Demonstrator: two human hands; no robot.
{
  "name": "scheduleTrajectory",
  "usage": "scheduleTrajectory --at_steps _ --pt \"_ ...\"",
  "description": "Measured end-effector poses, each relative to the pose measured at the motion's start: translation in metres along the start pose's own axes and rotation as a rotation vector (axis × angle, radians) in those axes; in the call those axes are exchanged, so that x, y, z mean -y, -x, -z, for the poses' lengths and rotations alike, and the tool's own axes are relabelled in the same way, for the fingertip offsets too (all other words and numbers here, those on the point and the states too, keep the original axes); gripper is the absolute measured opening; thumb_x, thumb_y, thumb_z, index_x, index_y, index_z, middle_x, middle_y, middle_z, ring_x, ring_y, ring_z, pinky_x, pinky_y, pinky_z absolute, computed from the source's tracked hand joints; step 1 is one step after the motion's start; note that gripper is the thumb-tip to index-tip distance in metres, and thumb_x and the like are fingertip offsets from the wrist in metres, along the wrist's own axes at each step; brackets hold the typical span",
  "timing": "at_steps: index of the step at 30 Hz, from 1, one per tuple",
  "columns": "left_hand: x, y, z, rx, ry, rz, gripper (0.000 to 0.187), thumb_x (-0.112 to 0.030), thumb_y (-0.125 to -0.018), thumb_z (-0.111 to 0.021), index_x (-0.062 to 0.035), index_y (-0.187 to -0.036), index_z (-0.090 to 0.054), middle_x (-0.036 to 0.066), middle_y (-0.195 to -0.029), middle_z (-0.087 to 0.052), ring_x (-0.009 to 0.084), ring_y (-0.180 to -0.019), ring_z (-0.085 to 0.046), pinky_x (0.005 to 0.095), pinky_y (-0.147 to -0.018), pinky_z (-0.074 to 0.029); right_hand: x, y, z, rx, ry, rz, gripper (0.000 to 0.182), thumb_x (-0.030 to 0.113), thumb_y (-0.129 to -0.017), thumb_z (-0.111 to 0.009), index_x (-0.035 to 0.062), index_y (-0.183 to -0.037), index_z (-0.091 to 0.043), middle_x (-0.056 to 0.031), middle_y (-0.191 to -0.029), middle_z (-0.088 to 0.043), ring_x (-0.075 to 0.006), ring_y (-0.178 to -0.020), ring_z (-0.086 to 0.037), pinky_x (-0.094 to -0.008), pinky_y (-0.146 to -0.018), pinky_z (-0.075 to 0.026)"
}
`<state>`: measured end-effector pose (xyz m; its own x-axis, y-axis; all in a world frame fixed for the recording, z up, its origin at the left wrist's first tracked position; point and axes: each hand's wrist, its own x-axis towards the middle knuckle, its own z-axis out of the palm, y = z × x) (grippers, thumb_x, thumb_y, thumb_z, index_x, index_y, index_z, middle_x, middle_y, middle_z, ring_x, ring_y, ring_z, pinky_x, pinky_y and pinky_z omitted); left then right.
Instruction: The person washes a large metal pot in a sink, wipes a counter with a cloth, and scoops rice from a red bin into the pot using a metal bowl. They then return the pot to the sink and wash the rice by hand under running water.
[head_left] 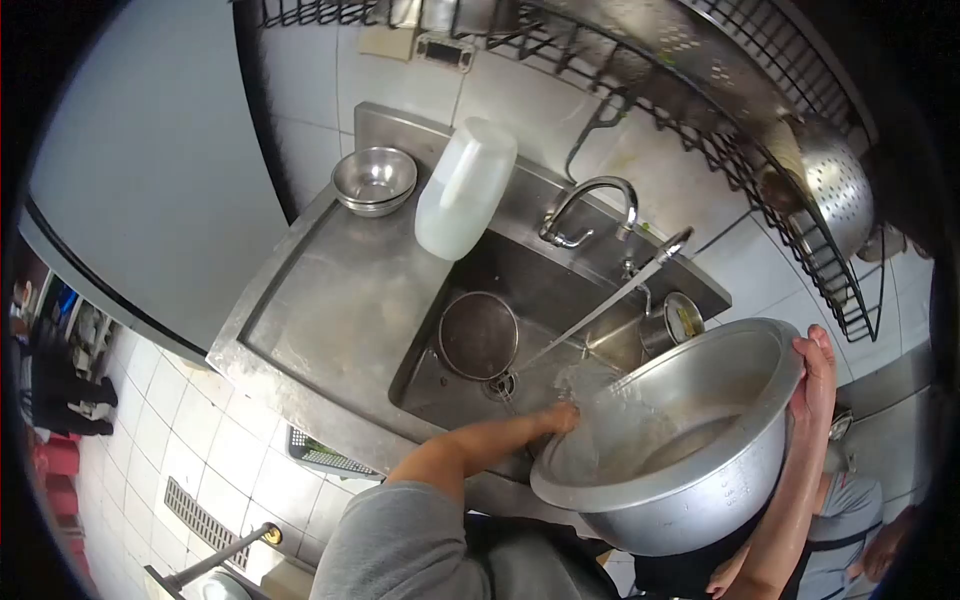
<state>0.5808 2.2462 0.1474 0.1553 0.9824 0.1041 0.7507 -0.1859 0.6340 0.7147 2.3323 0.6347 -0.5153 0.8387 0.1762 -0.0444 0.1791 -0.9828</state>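
A large metal basin [690,490] is tilted over the front right of the sink [540,275], with some water inside it. At its left rim, my left hand [562,417] has its fingers curled in. My right hand [815,365] grips the rim at the upper right, fingers wrapped round the edge. A thin stream runs from the right-hand tap [680,243] down into the sink near the drain [500,385]. Clear water shows at the basin's left edge. A round strainer [478,335] lies in the sink.
On the steel counter [330,290] stand stacked metal bowls [374,178] and a translucent plastic container [467,190]. A curved tap [600,190] rises behind the sink. A small pot [672,322] sits right. Overhead hangs a black rack [680,125]. Another person [850,510] is at the lower right.
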Motion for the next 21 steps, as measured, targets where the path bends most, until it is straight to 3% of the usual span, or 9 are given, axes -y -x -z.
scheduleTrajectory --at_steps 3,6,9,15,16,21 --pt "-0.045 0.017 0.041 0.133 0.373 0.347 0.050 -0.038 -0.086 -0.037 -0.0002 -0.112 -0.054 0.019 -0.118 -0.052 0.0360 -0.115 -0.043 0.0470 -0.097 -0.032 0.004 -0.010 -0.031 0.065 0.020 -0.078 0.015 -0.001 -0.078 -0.053 0.0128 -0.081 -0.048 0.0068 -0.054 -0.045 -0.0003 -0.042 -0.038 -0.0148 -0.038 -0.031" --pt "-0.063 0.028 0.079 0.303 0.626 0.636 0.068 -0.056 -0.087 -0.019 -0.0052 -0.121 -0.049 0.018 -0.133 -0.039 0.0338 -0.128 -0.027 0.0525 -0.105 -0.009 0.005 -0.019 -0.053 0.078 0.047 -0.103 0.015 -0.001 -0.078 -0.054 0.0126 -0.081 -0.049 0.0061 -0.056 -0.047 -0.0008 -0.041 -0.038 -0.0149 -0.037 -0.030" --pt "-0.078 0.035 0.103 0.423 0.610 0.541 0.084 -0.065 -0.082 0.000 -0.0116 -0.123 -0.050 0.018 -0.128 -0.043 0.0330 -0.121 -0.038 0.0583 -0.101 0.000 0.010 -0.026 -0.072 0.085 0.085 -0.090 0.014 0.000 -0.078 -0.055 0.0126 -0.081 -0.049 0.0056 -0.059 -0.049 -0.0006 -0.041 -0.039 -0.0145 -0.035 -0.028" --pt "-0.084 0.035 0.080 0.269 0.663 0.457 0.085 -0.066 -0.081 0.003 -0.0139 -0.128 -0.046 0.015 -0.134 -0.038 0.0362 -0.122 -0.034 0.0602 -0.099 0.005 0.025 -0.031 -0.096 0.165 0.164 -0.097 0.016 0.000 -0.077 -0.056 0.0128 -0.083 -0.049 0.0077 -0.059 -0.045 -0.0009 -0.042 -0.038 -0.0142 -0.037 -0.029" --pt "-0.084 0.036 0.078 0.252 0.655 0.443 0.084 -0.066 -0.082 0.001 -0.0139 -0.127 -0.046 0.015 -0.133 -0.039 0.0361 -0.122 -0.035 0.0597 -0.099 0.003 0.029 -0.029 -0.100 0.182 0.190 -0.136 0.015 0.001 -0.076 -0.057 0.0129 -0.082 -0.050 0.0080 -0.059 -0.043 -0.0009 -0.045 -0.036 -0.0144 -0.043 -0.031" --pt "-0.071 0.051 0.065 0.209 0.645 0.440 0.075 -0.062 -0.085 -0.006 -0.0137 -0.126 -0.047 0.016 -0.129 -0.043 0.0358 -0.117 -0.040 0.0572 -0.100 -0.008 0.031 -0.020 -0.092 0.102 0.175 -0.121 0.015 0.002 -0.077 -0.055 0.0127 -0.084 -0.049 0.0074 -0.064 -0.043 -0.0009 -0.049 -0.038 -0.0147 -0.046 -0.032"
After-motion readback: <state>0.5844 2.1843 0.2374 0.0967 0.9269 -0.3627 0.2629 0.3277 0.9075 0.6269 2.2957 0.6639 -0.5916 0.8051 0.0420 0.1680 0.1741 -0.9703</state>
